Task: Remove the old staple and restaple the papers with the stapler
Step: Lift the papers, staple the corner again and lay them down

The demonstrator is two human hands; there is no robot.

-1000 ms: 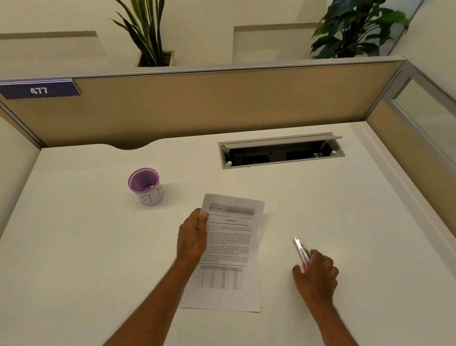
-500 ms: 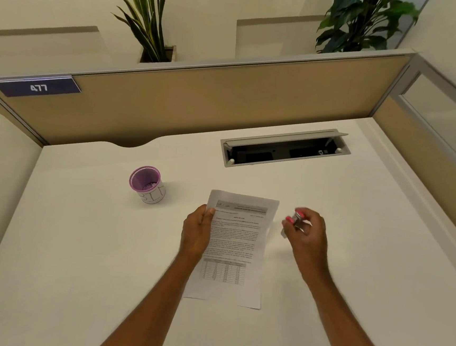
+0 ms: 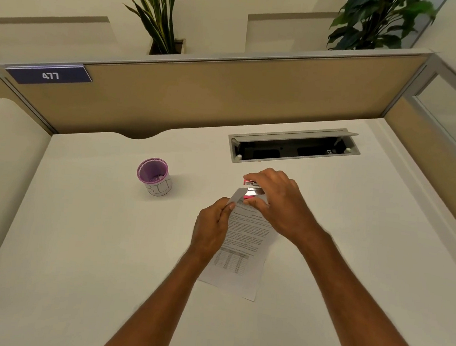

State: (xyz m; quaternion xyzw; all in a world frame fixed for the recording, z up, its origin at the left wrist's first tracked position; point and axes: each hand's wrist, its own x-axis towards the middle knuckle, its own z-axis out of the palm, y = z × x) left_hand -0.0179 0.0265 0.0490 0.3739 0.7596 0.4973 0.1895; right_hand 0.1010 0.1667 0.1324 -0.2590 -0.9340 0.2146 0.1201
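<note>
Since a moment ago the right hand (image 3: 279, 205) has carried the stapler (image 3: 253, 190) leftward onto the papers' (image 3: 246, 238) far-left corner, which the left hand (image 3: 212, 228) now lifts off the table (image 3: 77, 242). Right fingers are closed around the pink-and-metal stapler, its long axis running roughly left to right and its mouth facing left over that raised corner; left fingertips pinch the sheet's left edge. The papers lie mid-table, long axis pointing toward the far edge, tilted slightly left, with a purple cup (image 3: 155, 176) well apart to the left.

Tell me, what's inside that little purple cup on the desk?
The purple cup holds a small pile of what look like metal clips at its bottom, too small to identify surely. Its near wall hides the rest of the inside.
</note>
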